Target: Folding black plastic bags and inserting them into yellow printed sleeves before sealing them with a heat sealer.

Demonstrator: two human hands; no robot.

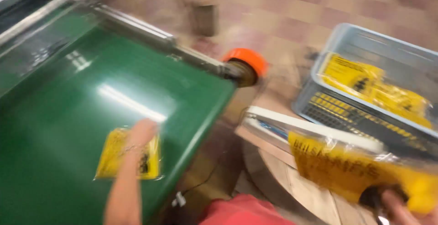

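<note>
Only one view, from the head camera, and much of it smeared by motion.

Left hand [139,136] stretched out over a broad, glossy green conveyor belt [59,97], fingertips resting on one flat yellow plastic packet with black print [114,154]. Fingers drawn together and extended, pressed down on the packet's upper right part rather than wrapped round it. Packet lying flat on the belt, close to the belt's near right edge. One thin bracelet or band faintly visible at that wrist, too blurred to describe further.

Right hand [401,206] low in the bottom right corner, only partly in frame. Clamped on a second yellow clear-wrapped packet [360,170], held up in the air over a round pale wooden table top [292,184], well apart from the belt. Exact finger positions cannot be told: packet and blur cover most of them.

Beside the held packet, one white-framed flat tray or board [315,127] lying aslant on the wooden top. Further right, one grey-blue plastic crate with slotted walls [365,111], holding at least two more yellow packets [374,86]; exact count not readable through the blur.

At the belt's far end, one metal roller rail [137,26] ending in one orange round cap [248,58]. Beyond, a pink-and-cream checked tile floor [319,10] with one small brownish block [204,17] standing on it. At the bottom edge, one stretch of red cloth [242,211].
</note>
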